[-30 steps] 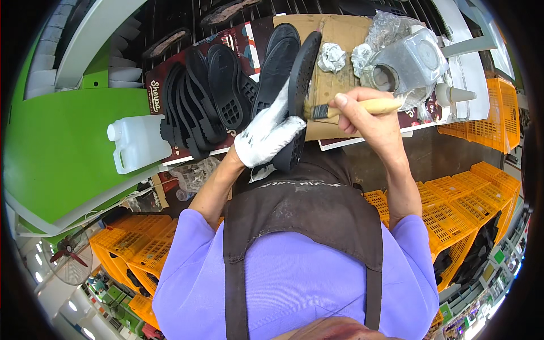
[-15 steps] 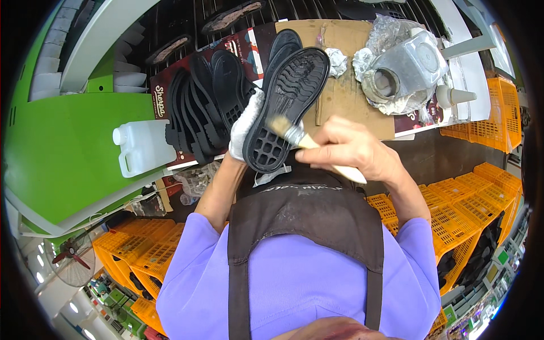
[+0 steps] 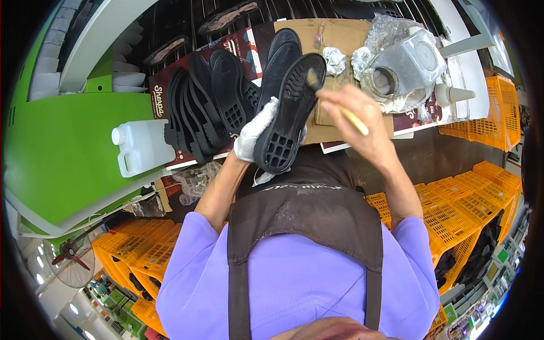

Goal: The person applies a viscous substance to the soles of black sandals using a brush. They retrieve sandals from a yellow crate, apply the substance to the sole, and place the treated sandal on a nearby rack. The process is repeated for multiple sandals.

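The left hand (image 3: 256, 134) grips a black sole (image 3: 290, 116), hiding part of another sole (image 3: 283, 48). The right hand (image 3: 367, 111) holds a brush (image 3: 354, 120). Nearby: more soles (image 3: 228, 85), a jug (image 3: 145, 148), a clear bottle (image 3: 416, 61).

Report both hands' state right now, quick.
Left hand: closed, gloved, holding a black sole.
Right hand: closed, bare, holding a brush, its blurred bristles at the sole's far end.

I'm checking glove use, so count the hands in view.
2: the gloved left hand, holding a black sole and partly hidden behind it; the bare right hand, gripping the brush.
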